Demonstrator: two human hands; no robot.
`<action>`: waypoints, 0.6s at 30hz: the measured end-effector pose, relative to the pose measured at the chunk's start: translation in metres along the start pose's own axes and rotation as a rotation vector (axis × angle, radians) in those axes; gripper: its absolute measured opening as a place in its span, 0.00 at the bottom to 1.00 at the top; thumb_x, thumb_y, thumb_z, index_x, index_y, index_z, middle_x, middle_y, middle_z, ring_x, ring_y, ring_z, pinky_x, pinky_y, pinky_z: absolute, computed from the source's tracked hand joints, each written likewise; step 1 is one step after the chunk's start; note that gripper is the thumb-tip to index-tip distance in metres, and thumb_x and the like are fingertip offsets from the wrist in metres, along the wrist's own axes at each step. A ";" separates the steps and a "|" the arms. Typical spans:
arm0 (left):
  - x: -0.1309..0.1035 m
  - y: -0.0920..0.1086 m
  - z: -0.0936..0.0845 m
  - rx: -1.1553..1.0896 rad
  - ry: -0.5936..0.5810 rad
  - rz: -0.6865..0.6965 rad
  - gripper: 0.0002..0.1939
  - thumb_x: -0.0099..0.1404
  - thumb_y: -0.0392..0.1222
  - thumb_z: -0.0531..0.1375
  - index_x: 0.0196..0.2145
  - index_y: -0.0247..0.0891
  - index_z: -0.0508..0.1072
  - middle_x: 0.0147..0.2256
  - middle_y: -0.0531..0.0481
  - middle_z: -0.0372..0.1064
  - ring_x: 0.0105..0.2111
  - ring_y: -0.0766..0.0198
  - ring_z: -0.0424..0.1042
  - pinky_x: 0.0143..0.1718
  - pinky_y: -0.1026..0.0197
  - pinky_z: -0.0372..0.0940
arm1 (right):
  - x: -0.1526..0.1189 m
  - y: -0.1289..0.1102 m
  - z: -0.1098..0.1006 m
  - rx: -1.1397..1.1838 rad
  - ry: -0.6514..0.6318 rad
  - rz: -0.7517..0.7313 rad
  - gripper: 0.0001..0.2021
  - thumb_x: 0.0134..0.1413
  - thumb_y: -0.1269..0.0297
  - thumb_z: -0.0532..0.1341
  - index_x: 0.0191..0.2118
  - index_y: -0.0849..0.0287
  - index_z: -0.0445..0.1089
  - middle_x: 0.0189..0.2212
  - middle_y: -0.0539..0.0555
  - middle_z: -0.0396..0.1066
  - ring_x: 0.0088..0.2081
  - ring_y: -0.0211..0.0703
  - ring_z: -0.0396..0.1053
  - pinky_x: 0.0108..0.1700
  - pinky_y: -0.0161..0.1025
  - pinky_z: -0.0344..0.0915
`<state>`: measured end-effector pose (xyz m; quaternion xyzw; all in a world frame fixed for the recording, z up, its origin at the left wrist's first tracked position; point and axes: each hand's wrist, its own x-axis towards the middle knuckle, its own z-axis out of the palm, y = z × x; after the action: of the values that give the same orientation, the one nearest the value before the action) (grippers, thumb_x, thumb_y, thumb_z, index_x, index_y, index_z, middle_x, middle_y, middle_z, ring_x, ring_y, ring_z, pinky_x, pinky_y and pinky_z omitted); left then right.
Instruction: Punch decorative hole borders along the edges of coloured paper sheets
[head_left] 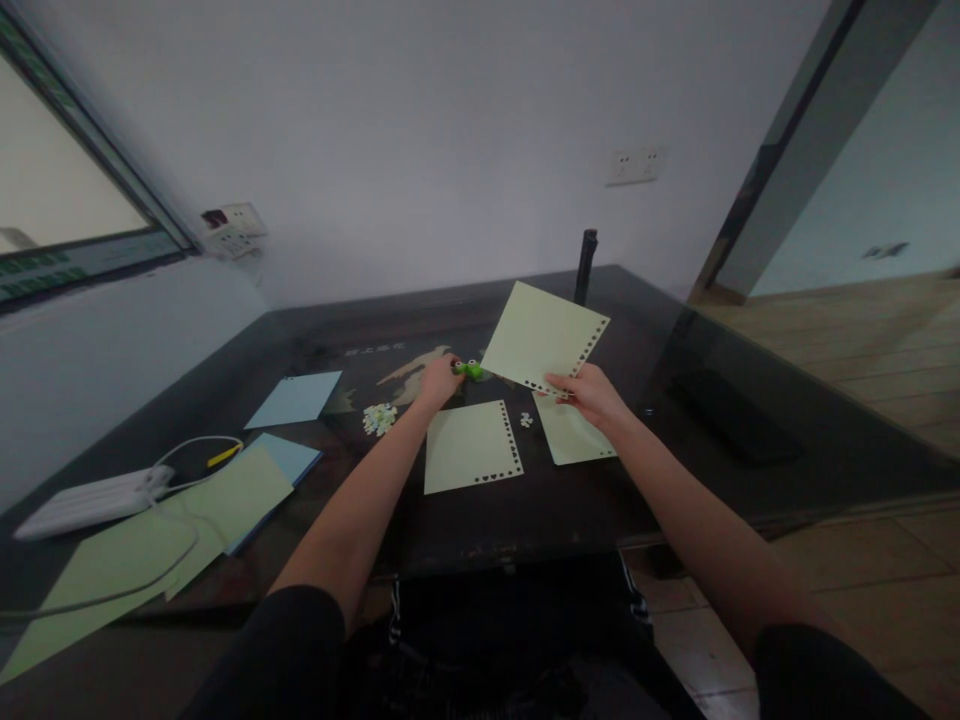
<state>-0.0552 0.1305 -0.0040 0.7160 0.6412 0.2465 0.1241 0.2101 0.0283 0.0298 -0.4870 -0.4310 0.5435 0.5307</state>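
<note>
My right hand (589,393) pinches the lower edge of a pale green sheet of paper (544,335), lifted and tilted above the table. Small punched holes, some heart-shaped, run along two of its sides. My left hand (439,382) is closed on a green frog-shaped paper punch (470,371), close to the sheet's left corner. Whether the corner is inside the punch I cannot tell. Below lies another punched pale sheet (471,447), flat on the table. More pale paper (574,437) lies under my right hand, partly hidden.
Punched paper bits form a pile (379,419) on the left and a small cluster (526,420) between the sheets. Blue paper (296,398), green sheets (150,545) and a white power strip (90,503) with cables occupy the left. A black upright object (586,266) stands behind.
</note>
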 end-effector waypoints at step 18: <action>-0.051 0.032 -0.020 -0.805 -0.073 0.066 0.22 0.50 0.35 0.65 0.45 0.37 0.72 0.42 0.44 0.71 0.37 0.61 0.72 0.41 0.56 0.66 | -0.006 0.005 0.009 0.018 -0.055 -0.020 0.18 0.31 0.64 0.69 0.34 0.61 0.73 0.35 0.59 0.77 0.28 0.44 0.73 0.24 0.35 0.64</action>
<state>-0.0406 0.0731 0.0186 0.6386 0.4654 0.4560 0.4095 0.2001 0.0230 0.0271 -0.4627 -0.4454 0.5552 0.5285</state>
